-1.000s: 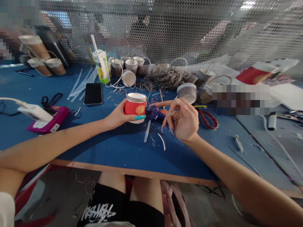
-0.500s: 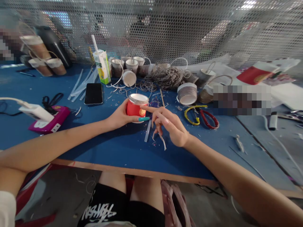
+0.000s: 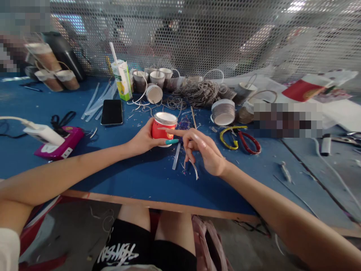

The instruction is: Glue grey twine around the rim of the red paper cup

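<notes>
My left hand (image 3: 143, 138) is closed round the left side of a small red cup (image 3: 163, 130). The cup stands upright, with a white opening and grey cord wound below its rim; a gold emblem shows on its front. Across that front lies the stretched index finger of my right hand (image 3: 203, 149), apparently touching the red surface. The other right fingers are loosely bent and apart, with nothing seen in them. A clear glue stick (image 3: 176, 156) and white scraps (image 3: 194, 170) lie on the blue table just below the hands.
Behind the cup are several cord-wrapped cups (image 3: 157, 78) and a heap of grey cord (image 3: 201, 91). Yellow-and-red-handled pliers (image 3: 239, 139) lie to the right. A black phone (image 3: 112, 112), a drink carton (image 3: 122, 79) and a magenta power strip (image 3: 63, 141) are on the left.
My right index finger has slid left across the front of the cup, from beside the emblem to past it. My left hand and the cup have barely moved.
</notes>
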A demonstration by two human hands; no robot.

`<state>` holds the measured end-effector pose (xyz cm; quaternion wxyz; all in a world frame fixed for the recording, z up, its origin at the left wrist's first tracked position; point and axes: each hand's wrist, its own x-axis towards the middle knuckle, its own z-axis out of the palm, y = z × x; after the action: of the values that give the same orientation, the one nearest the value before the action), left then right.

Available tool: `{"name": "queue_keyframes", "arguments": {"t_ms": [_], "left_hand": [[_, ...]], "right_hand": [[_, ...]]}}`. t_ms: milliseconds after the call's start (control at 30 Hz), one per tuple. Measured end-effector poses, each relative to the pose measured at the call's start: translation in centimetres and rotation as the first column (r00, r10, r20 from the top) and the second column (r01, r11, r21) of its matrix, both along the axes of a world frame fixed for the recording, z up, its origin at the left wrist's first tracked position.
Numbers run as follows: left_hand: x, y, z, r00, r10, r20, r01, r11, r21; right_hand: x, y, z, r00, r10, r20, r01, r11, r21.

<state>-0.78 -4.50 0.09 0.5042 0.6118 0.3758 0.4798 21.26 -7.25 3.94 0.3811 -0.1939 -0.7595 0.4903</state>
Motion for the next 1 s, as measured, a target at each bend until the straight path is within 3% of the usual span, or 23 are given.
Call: {"name": "queue_keyframes", "arguments": {"t_ms": [100,267,567,767,867,1000], "left_hand": [[-0.05,-0.07,0.10,1.000,-0.003,-0.029,0.004,1.000,0.026],[-0.09,-0.16,0.26,0.998,0.014,-0.064,-0.011,0.999,0.041],[-0.03,-0.27,0.40,0.996,0.046,-0.080,-0.044,0.999,0.025],[0.00,-0.23,0.32,0.998,-0.006,0.068,0.007,1.000,-0.024],[-0.23,-0.22,0.18,0.985,-0.056,0.163,0.068,0.995,-0.066],[-0.50,-0.22,0.04,0.969,-0.118,0.217,0.137,0.987,-0.079]], "right_hand": [[-0.05,0.04,-0.11,0.995,0.083,0.048,-0.083,0.996,-0.018],[0.03,0.26,-0.45,0.997,0.075,0.024,-0.075,0.997,-0.015],[0.01,0.05,-0.05,0.993,-0.112,-0.026,0.113,0.994,0.014],[0.15,0.48,-0.08,0.973,-0.214,-0.085,0.213,0.977,-0.019],[0.20,0.50,-0.02,0.976,-0.188,-0.107,0.186,0.982,-0.034],[0.23,0.34,-0.06,0.994,-0.064,-0.086,0.061,0.997,-0.039]]}}
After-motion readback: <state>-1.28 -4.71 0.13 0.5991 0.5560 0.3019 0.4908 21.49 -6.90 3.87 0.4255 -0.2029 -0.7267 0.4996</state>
